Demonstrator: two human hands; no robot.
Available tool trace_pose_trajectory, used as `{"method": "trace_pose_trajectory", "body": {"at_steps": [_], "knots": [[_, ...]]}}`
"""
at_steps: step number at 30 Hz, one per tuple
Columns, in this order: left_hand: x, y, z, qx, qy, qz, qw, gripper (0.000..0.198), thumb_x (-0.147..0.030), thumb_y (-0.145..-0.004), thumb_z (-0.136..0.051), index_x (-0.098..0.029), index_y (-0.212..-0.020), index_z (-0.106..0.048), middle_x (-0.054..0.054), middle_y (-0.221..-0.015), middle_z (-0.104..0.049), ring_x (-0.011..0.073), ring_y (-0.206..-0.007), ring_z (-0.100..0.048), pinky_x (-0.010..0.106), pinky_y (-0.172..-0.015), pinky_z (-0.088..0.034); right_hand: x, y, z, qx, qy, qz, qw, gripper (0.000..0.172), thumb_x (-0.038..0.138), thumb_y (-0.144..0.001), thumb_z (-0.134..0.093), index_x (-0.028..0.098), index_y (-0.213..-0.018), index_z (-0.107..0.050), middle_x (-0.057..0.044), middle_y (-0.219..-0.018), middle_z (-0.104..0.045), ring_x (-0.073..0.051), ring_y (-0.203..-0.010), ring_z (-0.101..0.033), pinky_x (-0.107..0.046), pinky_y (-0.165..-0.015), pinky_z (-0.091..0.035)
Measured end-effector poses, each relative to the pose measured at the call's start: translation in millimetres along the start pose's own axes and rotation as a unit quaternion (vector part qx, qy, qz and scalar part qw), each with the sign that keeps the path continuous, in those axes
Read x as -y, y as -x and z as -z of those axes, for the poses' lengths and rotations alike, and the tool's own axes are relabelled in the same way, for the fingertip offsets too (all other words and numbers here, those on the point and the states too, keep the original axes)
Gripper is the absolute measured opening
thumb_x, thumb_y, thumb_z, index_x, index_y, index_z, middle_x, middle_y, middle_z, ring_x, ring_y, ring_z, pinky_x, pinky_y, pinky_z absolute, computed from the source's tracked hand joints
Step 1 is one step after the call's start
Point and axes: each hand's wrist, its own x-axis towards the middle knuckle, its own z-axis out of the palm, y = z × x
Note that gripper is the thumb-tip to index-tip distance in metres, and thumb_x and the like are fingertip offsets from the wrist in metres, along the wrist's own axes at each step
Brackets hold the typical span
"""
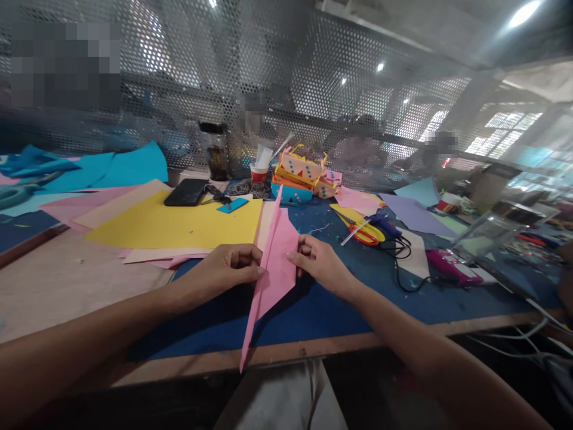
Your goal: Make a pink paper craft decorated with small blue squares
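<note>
A folded sheet of pink paper (280, 257) is held up over the front of the blue table, its long folded edge slanting down toward me. My left hand (239, 266) pinches that folded edge, thumb on the near face and fingers curled behind. On the opposite side, my right hand (316, 260) grips the paper's right edge between thumb and fingers. The lower tip of the fold hangs near the table's front edge.
Yellow paper (215, 224) lies left, with a black phone (184, 192) on it. Behind stand folded paper baskets (298, 173), a paper cup (259, 172) and a dark jar (216, 152). Orange-handled scissors (363, 234), a glue gun (384, 224) with its cord, and a pink box (454, 267) lie right.
</note>
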Motion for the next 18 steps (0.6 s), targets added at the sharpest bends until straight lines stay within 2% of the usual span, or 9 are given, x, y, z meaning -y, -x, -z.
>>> {"method": "trace_pose_trajectory", "body": {"at_steps": [9,14,18], "knots": [[-4.2,1.5,-0.5,-0.010,-0.017,-0.004,1.000,0.029,-0.042,-0.075,-0.088,-0.021,-0.083,-0.070,-0.002,-0.076,-0.067,0.0153,-0.072,-0.058,0.026,-0.069,-0.042,2.3,1.1,-1.0,-0.013,0.002,-0.001,1.000,0.046,0.052,-0.084,-0.087,0.019,-0.106,-0.063,0.001,-0.086,-0.070,-0.012,-0.065,-0.063,-0.028,-0.065,-0.053],[-3.6,1.8,1.5,-0.023,-0.043,-0.008,0.999,0.032,-0.049,-0.078,-0.086,-0.021,-0.084,-0.072,-0.001,-0.079,-0.065,0.0168,-0.075,-0.058,0.027,-0.070,-0.044,6.2,1.2,-4.1,-0.024,0.003,0.010,1.000,0.045,0.053,-0.083,-0.088,0.021,-0.099,-0.061,0.004,-0.081,-0.067,-0.012,-0.063,-0.062,-0.029,-0.066,-0.054],[-5.7,1.3,1.6,-0.029,-0.059,-0.004,0.998,0.036,-0.054,-0.075,-0.087,-0.022,-0.080,-0.071,-0.001,-0.078,-0.063,0.0175,-0.075,-0.056,0.027,-0.069,-0.046,8.9,0.4,-5.5,-0.032,0.003,0.017,0.999,0.047,0.057,-0.082,-0.087,0.023,-0.096,-0.059,0.004,-0.081,-0.066,-0.012,-0.064,-0.062,-0.029,-0.067,-0.055]]}}
